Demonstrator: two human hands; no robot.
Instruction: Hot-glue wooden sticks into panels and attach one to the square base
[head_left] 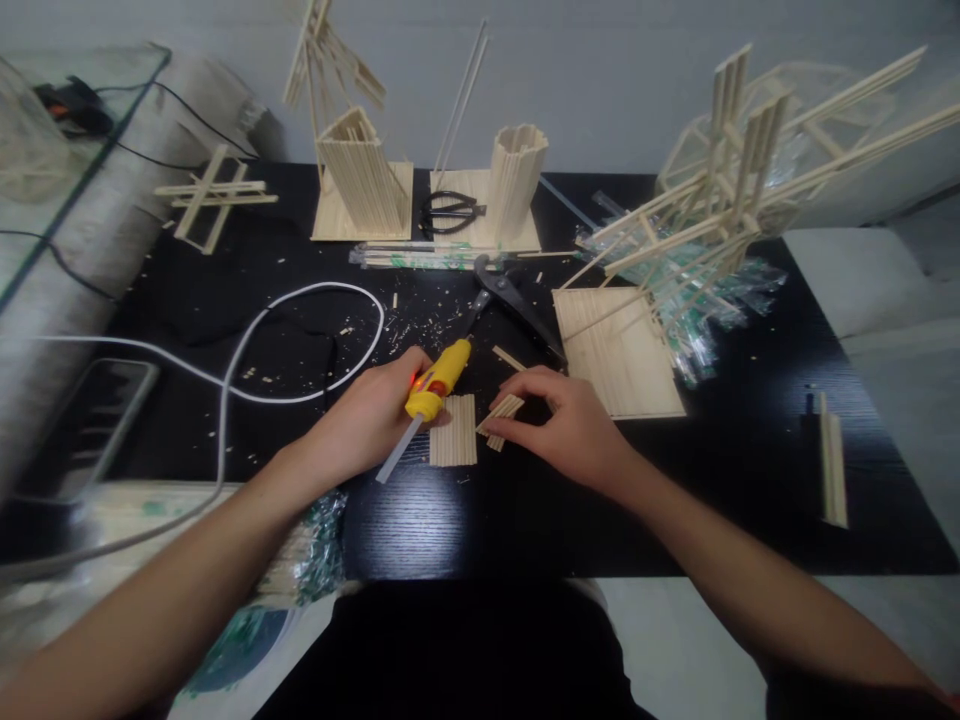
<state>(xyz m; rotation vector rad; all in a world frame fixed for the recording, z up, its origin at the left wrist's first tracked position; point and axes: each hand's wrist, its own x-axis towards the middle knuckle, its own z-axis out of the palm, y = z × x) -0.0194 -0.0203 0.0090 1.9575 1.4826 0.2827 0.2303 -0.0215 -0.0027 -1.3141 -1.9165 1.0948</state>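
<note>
My left hand [379, 408] is wrapped round a yellow hot glue gun [444, 372], with a clear glue stick [400, 447] poking out of its back end. Below the gun a small flat panel of wooden sticks [454, 432] lies on the black table. Just right of that panel, my right hand [551, 415] pinches a small piece of short wooden sticks [501, 415] between thumb and fingers. The piece is held tilted. Part of the glue gun's handle is hidden by my left hand.
Black pliers [514, 300] lie beyond my hands, among wood scraps. Small scissors [450, 211] rest near two stick towers [361, 175] at the back. A stick structure on a wooden base [622, 370] stands right. A white cable [281, 292] loops across the left.
</note>
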